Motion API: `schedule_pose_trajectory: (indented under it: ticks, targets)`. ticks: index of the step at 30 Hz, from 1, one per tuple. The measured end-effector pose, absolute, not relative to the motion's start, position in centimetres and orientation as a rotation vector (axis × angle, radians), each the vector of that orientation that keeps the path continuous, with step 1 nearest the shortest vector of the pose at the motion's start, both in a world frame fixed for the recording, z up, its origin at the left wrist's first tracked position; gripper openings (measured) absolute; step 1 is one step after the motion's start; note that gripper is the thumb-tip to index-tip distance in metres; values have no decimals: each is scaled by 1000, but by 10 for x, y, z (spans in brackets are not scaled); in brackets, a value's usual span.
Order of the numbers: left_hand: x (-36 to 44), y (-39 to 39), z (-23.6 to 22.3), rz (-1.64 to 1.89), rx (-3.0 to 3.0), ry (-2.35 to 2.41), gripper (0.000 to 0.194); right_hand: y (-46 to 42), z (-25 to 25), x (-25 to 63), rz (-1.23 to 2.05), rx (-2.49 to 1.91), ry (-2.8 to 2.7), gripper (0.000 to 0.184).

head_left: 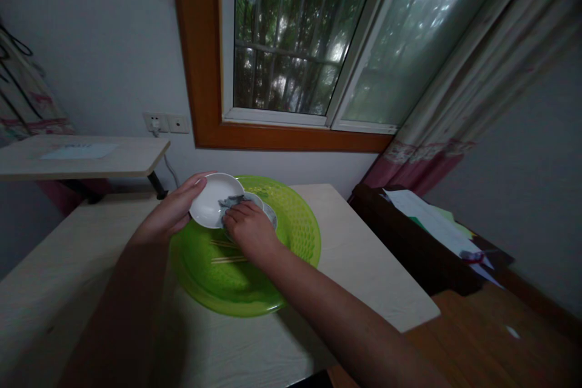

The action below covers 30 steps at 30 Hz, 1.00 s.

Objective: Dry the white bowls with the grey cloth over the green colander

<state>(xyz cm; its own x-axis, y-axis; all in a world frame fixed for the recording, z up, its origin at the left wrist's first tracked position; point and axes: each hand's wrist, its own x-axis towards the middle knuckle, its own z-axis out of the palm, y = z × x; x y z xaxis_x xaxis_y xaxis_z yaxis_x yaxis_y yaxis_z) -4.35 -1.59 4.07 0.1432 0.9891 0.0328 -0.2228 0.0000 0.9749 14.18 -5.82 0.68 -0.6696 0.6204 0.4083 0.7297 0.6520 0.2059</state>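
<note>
My left hand [175, 209] grips a small white dish [210, 201] by its rim, tilted over a round green basket [297, 236] on the table. My right hand [248, 230] presses a grey cloth [230, 200] against the dish's inner face. Behind my right hand another white dish [270, 212] lies in the basket, partly hidden. A pair of wooden chopsticks [225, 253] lies on the basket's bottom below my hands.
The basket stands on a pale wooden table [364, 267] below a window. A second small table [82, 157] with a paper stands at the left. A dark cabinet [409, 242] with papers is at the right.
</note>
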Motion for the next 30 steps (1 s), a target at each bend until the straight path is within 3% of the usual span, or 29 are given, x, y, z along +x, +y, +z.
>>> schedule_pose_trajectory:
  ticks: [5,10,12,15,21,30]
  targets:
    - [-38,-9,29,1254,1154,919,55,-61,1,140,-432,-1052,-2559,19]
    - [-33,-6,24,1246,1216,891,52,-66,-1,139,-233,-925,-2568,57]
    - [-32,-6,24,1233,1227,891,52,-67,-1,139,-185,-918,-2562,63]
    - [-34,-7,25,1253,1239,897,50,-66,-1,138,-172,-953,-2550,59]
    - [-37,-10,28,1229,1218,942,54,-58,-7,142,-417,-1164,-2527,35]
    - [-38,-8,26,1210,1262,954,55,-59,-11,143,-491,-1182,-2533,38]
